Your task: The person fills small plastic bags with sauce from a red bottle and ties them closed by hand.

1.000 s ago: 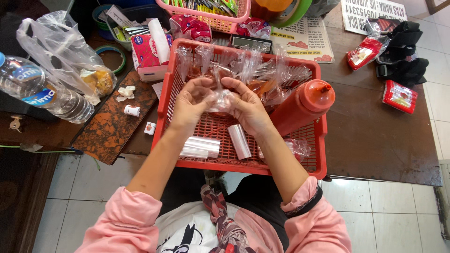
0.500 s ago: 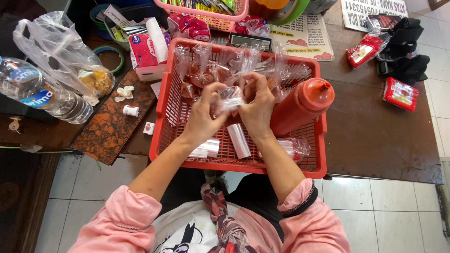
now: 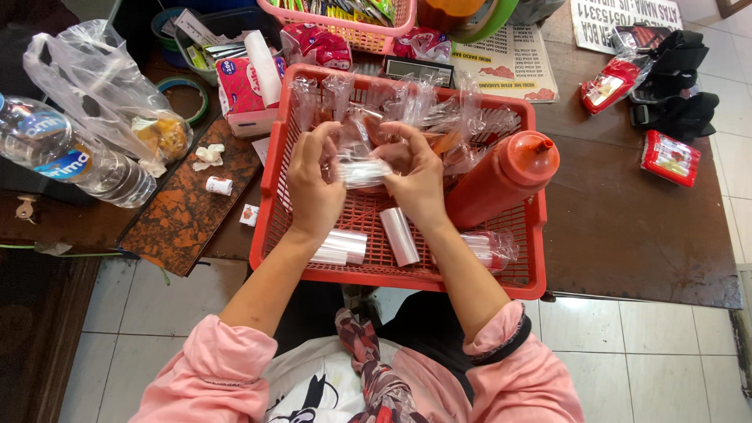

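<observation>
Both my hands are over a red plastic basket (image 3: 392, 278) on a dark wooden table. My left hand (image 3: 313, 188) and my right hand (image 3: 419, 180) together pinch a small clear plastic bag (image 3: 364, 171), held flat between the fingertips. Several filled little clear bags of reddish sauce (image 3: 407, 106) lie along the basket's far side. A red squeeze bottle (image 3: 505, 176) leans in the basket just right of my right hand. Rolls of clear bags (image 3: 399, 235) lie on the basket floor near my wrists.
A clear water bottle (image 3: 63, 153) and a crumpled plastic bag (image 3: 102, 86) lie at the left. A pink basket (image 3: 352, 19), a tissue pack (image 3: 243, 90) and printed sheets (image 3: 509, 59) stand behind. Red packets (image 3: 667, 157) and a black pouch (image 3: 677, 78) lie at the right.
My hands have drawn back from the far side of the basket towards its middle, still holding the small clear bag, which now lies flatter between the fingertips.
</observation>
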